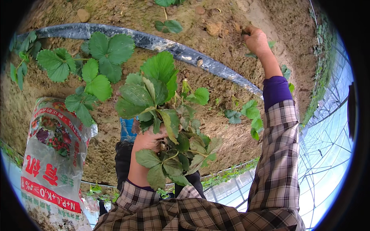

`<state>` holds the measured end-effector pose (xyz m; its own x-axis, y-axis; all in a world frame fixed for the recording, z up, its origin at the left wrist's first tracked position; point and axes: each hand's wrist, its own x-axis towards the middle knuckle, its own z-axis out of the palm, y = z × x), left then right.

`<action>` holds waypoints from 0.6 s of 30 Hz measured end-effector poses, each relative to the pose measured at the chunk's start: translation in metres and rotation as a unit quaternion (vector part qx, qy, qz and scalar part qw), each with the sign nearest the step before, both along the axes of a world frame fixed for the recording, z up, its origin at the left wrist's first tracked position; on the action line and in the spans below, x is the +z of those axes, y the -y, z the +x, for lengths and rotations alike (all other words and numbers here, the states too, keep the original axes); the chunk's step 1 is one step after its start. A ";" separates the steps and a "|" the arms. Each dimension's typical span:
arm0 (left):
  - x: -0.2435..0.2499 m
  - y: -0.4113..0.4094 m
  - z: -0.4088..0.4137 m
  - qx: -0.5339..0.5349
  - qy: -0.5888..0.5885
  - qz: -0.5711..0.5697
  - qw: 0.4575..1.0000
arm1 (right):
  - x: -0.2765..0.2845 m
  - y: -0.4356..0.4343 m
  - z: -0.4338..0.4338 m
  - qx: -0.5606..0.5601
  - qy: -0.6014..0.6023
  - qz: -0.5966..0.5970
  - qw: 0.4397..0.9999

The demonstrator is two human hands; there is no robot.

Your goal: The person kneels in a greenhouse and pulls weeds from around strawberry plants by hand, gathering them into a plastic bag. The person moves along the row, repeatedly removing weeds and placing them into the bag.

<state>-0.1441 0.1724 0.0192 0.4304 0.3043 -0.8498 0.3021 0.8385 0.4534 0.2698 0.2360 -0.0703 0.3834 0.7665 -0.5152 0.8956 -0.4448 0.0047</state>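
My left hand (153, 137) is closed around a bunch of leafy strawberry plants (138, 95), whose leaves hide most of its fingers. Some of the leaves in the bunch look pale or wilted. My right hand (255, 40) is stretched out to the upper right, low over the soil (228, 55), its fingers bent around a small dark thing that I cannot make out. Small green leaves (251, 55) show beside that wrist. A black drip hose (179, 49), smeared with dirt, curves across the bed between the two hands.
Strawberry plants (109, 55) grow at the left, and smaller ones (251, 112) at the right. A printed plastic fertilizer sack (55, 150) lies at the lower left. Clods (214, 29) dot the soil near the top. Greenhouse framing (323, 144) shows at the right.
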 end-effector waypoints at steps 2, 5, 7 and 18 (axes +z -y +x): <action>-0.001 0.002 -0.001 -0.111 -0.032 0.083 0.990 | 0.003 0.005 -0.014 0.034 0.048 -0.026 0.998; 0.004 0.001 0.001 -0.149 -0.045 0.081 0.984 | 0.015 0.010 -0.047 0.155 0.077 -0.009 0.985; -0.002 0.010 0.003 0.040 0.054 -0.022 0.998 | 0.028 0.019 -0.065 0.244 0.041 0.027 0.969; 0.000 -0.008 0.030 0.335 -0.011 -0.193 0.922 | 0.122 0.073 -0.203 0.048 -0.406 0.266 0.873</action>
